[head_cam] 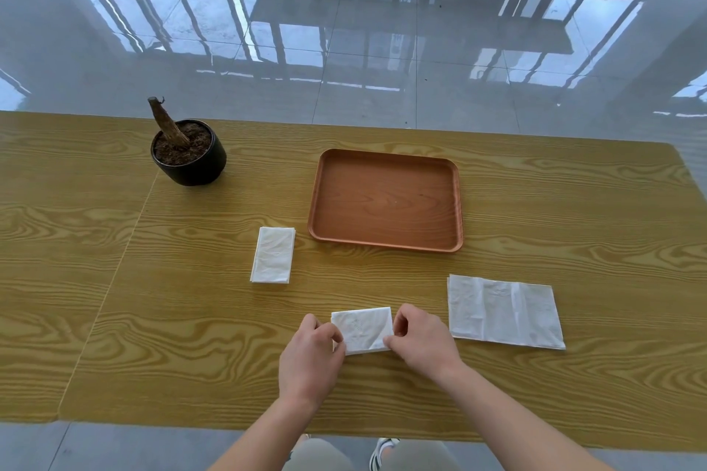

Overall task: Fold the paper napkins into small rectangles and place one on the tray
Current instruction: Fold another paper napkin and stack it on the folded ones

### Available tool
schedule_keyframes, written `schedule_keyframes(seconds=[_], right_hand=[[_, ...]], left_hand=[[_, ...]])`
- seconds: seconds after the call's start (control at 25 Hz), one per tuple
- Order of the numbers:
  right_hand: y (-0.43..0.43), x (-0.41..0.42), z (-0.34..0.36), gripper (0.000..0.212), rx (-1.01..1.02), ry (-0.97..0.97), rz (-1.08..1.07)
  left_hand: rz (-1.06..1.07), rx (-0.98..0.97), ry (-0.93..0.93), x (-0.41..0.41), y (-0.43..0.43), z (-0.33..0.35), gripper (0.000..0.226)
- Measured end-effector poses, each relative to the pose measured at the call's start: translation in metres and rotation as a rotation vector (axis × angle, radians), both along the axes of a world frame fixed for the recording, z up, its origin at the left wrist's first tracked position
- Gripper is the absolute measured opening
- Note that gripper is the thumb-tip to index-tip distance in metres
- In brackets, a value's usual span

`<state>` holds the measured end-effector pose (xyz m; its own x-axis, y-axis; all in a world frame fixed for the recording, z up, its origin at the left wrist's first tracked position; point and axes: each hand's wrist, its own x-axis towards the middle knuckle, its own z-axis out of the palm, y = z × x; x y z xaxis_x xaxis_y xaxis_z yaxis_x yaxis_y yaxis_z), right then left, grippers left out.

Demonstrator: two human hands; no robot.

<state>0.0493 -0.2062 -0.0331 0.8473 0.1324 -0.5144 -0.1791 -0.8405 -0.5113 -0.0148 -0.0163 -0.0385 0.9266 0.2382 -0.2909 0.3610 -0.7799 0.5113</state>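
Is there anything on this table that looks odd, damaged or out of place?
Only the pot at the far left: it holds a bare, leaning stump with no leaves. Nothing looks spilled or torn. The left hand and right hand pinch the small napkin, which lies on the table.

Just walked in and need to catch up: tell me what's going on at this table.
A person's left hand and right hand pinch the ends of a small folded napkin on the wooden table. A second folded napkin lies left of the tray; a larger, less-folded napkin lies beside the right hand. The tray holds nothing yet.
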Motion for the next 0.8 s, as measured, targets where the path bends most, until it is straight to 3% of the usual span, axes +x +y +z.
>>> schedule_keyframes(seconds=[0.16,0.28,0.56,0.72,0.8], right_hand=[[-0.002,0.006,-0.001,0.011,-0.005,-0.192,0.065],[0.002,0.015,-0.002,0.024,-0.034,-0.286,0.220],[0.007,0.026,-0.005,0.008,-0.093,-0.297,0.392],[0.004,0.027,-0.002,0.004,-0.049,-0.261,0.343],[0.000,0.026,0.000,0.014,-0.022,-0.197,0.264]], left_hand=[[-0.048,0.067,-0.045,-0.005,0.002,-0.003,0.013],[-0.120,0.132,-0.043,-0.008,0.002,-0.004,0.018],[-0.134,0.124,-0.039,-0.006,0.003,-0.004,0.019],[-0.099,0.110,-0.034,-0.006,0.006,-0.005,0.015],[-0.076,0.115,-0.018,-0.005,0.007,-0.004,0.015]])
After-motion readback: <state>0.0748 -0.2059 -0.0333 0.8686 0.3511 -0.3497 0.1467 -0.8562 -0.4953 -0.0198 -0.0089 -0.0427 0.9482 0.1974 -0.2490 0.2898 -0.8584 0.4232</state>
